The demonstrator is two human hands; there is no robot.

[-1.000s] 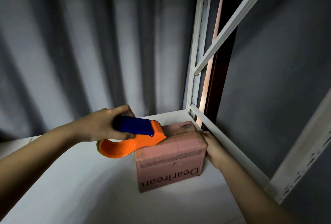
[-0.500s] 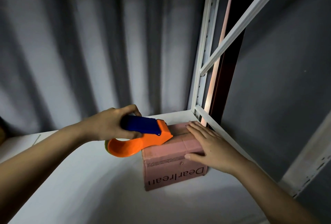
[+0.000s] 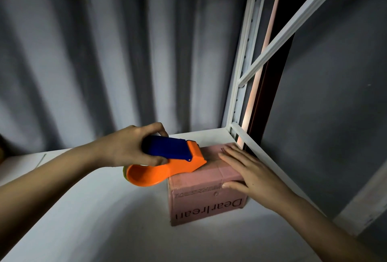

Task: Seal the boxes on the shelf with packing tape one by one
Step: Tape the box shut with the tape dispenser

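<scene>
1. A small pink cardboard box (image 3: 206,186) printed "Dearlrean" sits on the white shelf board (image 3: 83,220), tucked near its far right corner, just beside the shelf's right edge rail.
2. The left hand (image 3: 127,146) wraps its fingers around the blue handle of an orange-and-blue plastic tape dispenser (image 3: 167,162), thumb on top.
3. The dispenser's orange nose rests on the box's top face at its left side; the rounded orange roll housing hangs off past the box's left edge, above the shelf board.
4. The right hand (image 3: 251,172) lies flat on the right half of the box top, fingers straight and pointing toward the back, thumb pressed along the front upper edge.
5. A white metal upright (image 3: 240,69) with a diagonal brace rises from the far right corner.
6. A grey pleated curtain (image 3: 94,52) hangs behind the shelf.
</scene>
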